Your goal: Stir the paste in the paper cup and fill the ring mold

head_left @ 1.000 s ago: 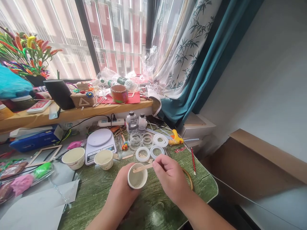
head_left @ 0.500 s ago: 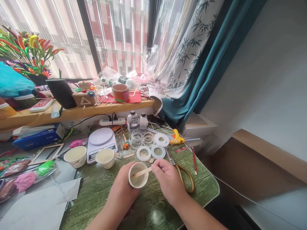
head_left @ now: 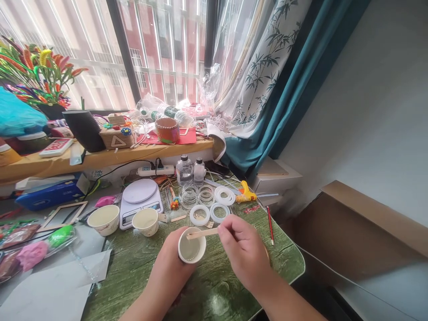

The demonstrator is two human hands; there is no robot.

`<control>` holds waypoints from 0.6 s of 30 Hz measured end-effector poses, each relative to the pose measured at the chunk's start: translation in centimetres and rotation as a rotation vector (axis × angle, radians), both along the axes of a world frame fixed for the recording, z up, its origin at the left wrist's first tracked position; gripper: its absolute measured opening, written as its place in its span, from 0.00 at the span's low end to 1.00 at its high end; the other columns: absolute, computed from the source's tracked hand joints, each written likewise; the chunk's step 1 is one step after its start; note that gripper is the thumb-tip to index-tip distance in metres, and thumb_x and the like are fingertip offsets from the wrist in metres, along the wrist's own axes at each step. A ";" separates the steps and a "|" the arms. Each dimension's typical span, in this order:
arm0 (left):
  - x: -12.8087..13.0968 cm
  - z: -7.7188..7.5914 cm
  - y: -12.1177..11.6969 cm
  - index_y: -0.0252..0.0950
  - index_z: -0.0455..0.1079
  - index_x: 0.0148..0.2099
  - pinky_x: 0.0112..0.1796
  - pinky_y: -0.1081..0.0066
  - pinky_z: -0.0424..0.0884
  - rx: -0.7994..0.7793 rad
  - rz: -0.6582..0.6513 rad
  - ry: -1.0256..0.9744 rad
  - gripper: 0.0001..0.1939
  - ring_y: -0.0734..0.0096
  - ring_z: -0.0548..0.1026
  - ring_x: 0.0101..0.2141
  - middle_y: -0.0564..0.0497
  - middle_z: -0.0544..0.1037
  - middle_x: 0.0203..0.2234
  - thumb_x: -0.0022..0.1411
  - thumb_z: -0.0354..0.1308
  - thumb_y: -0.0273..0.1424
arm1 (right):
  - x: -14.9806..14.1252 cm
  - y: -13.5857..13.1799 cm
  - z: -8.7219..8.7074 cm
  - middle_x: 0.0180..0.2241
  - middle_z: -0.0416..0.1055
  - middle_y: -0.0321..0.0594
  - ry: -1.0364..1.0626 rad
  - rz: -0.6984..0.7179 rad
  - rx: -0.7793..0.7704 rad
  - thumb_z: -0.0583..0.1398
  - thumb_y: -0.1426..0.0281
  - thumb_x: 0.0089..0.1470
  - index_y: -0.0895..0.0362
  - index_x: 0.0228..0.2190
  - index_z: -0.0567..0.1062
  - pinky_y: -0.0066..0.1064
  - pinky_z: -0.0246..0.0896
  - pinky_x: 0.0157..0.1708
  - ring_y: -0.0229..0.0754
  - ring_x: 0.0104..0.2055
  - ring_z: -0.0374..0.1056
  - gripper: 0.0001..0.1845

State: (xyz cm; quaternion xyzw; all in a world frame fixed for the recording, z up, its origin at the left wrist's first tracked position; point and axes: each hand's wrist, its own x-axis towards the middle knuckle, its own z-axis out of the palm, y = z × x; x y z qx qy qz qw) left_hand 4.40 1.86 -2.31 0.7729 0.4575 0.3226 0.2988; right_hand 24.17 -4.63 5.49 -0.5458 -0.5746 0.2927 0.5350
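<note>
My left hand [head_left: 169,263] is wrapped round a small white paper cup [head_left: 191,246] with a little pale liquid in it, held just above the green table [head_left: 143,267]. My right hand [head_left: 244,249] pinches the end of a flat wooden stick [head_left: 201,233]. The stick's other end lies over the cup's far rim. Two more paper cups [head_left: 146,221] [head_left: 104,219] stand to the left.
Behind the cups are a white kitchen scale [head_left: 140,196], two small clear bottles [head_left: 184,169], several round moulds [head_left: 214,203], a yellow glue gun [head_left: 245,192] and a red pencil [head_left: 270,225]. A cluttered wooden shelf [head_left: 100,156] runs under the window. A cardboard box [head_left: 361,223] stands on the right.
My right hand has shifted a little to the right and lifted the stick, whose tip has come up from inside the cup to its far rim. The scissors are now hidden behind that hand.
</note>
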 end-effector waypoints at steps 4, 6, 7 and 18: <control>0.3 0.8 -0.1 0.44 0.77 0.48 0.46 0.59 0.79 -0.007 -0.018 0.000 0.13 0.52 0.82 0.46 0.48 0.85 0.46 0.60 0.65 0.34 | -0.7 0.7 -2.1 0.25 0.60 0.32 -0.357 0.027 -0.015 0.55 0.69 0.65 0.53 0.25 0.60 0.34 0.45 0.31 0.39 0.28 0.56 0.15; 0.3 0.9 -0.1 0.43 0.77 0.49 0.45 0.59 0.79 0.000 -0.006 0.002 0.14 0.52 0.83 0.46 0.47 0.85 0.46 0.60 0.65 0.35 | -1.1 1.0 -2.9 0.24 0.59 0.31 -0.302 0.057 -0.154 0.55 0.69 0.63 0.53 0.24 0.59 0.34 0.45 0.30 0.39 0.28 0.56 0.16; 0.3 0.8 0.0 0.43 0.77 0.49 0.45 0.58 0.79 0.001 0.002 0.004 0.14 0.51 0.83 0.46 0.47 0.85 0.46 0.60 0.65 0.34 | -1.2 1.2 -3.3 0.24 0.59 0.31 -0.216 0.058 -0.228 0.55 0.68 0.63 0.53 0.24 0.60 0.34 0.46 0.31 0.39 0.29 0.56 0.16; 0.0 -0.2 0.0 0.42 0.77 0.56 0.51 0.52 0.80 0.020 0.047 0.014 0.24 0.46 0.82 0.51 0.43 0.85 0.52 0.56 0.67 0.32 | 0.2 1.4 -1.9 0.24 0.54 0.27 0.494 0.017 -0.216 0.60 0.59 0.66 0.52 0.29 0.67 0.33 0.43 0.27 0.38 0.26 0.46 0.16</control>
